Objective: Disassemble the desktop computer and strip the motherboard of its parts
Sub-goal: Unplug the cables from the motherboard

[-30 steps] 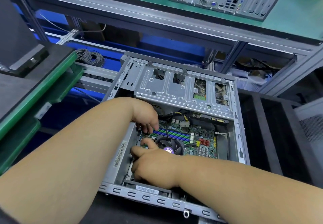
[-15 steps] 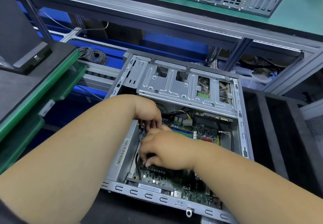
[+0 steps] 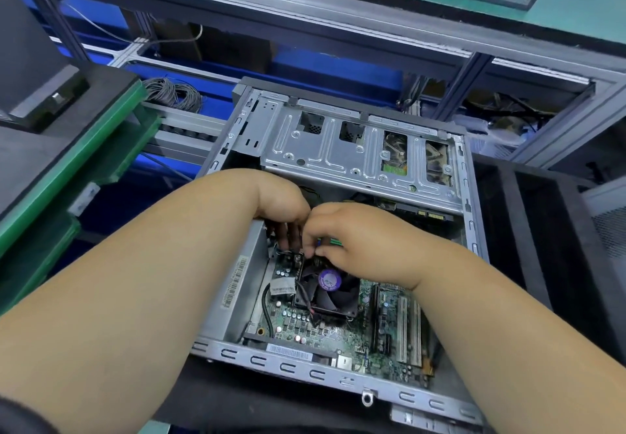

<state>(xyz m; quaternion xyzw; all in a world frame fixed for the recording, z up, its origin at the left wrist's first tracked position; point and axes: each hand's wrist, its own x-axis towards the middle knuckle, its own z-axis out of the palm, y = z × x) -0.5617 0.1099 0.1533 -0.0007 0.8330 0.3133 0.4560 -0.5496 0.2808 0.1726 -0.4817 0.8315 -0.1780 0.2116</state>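
Workbench (image 3: 576,6) of green matting backs our opened computer case (image 3: 355,149); our left hand (image 3: 283,205) and right hand (image 3: 359,233) pinch something hidden beside the cooler fan (image 3: 327,289).

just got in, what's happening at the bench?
A person has both hands inside an open grey metal desktop computer case lying on its side. The left hand and right hand meet at the far edge of the black CPU cooler fan with a purple hub sticker, fingers curled down onto something small there; what exactly is hidden. The green motherboard is in the case, fan mounted.
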